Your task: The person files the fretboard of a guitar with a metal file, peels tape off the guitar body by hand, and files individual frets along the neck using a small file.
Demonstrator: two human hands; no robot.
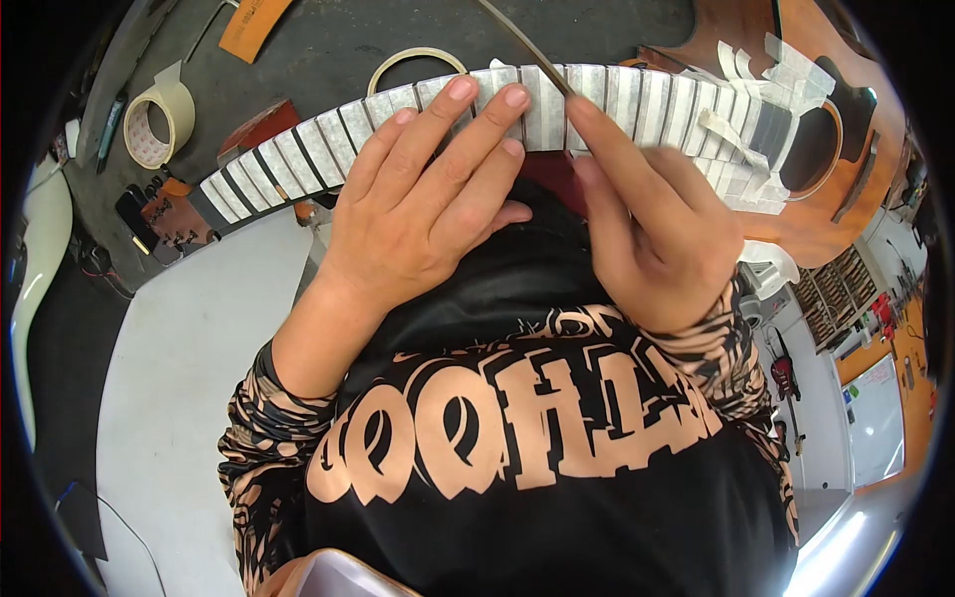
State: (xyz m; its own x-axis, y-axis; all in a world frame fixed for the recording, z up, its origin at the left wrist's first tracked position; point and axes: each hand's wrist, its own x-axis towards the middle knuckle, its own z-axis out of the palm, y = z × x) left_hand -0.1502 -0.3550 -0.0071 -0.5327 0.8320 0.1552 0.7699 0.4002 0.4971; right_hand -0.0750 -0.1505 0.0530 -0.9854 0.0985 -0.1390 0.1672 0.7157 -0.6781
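Observation:
An acoustic guitar lies across the bench, its fretboard (298,159) covered in pale masking tape between the dark fret lines. My left hand (428,184) rests on the middle of the neck, fingers stretched out over the tape. To its right, my right hand (662,224) pinches the near end of a long thin metal file (524,43) between thumb and forefinger. The file slants up and left across the neck. More tape strips (786,75) stick up loosely around the soundhole end of the guitar body (826,234).
A roll of masking tape (182,111) stands at the left of the dark bench mat (318,50). Behind the neck lies a tape ring (418,55). An orange strip (252,30) is at the top. The headstock (179,216) points left; a tool rack (841,289) is at right.

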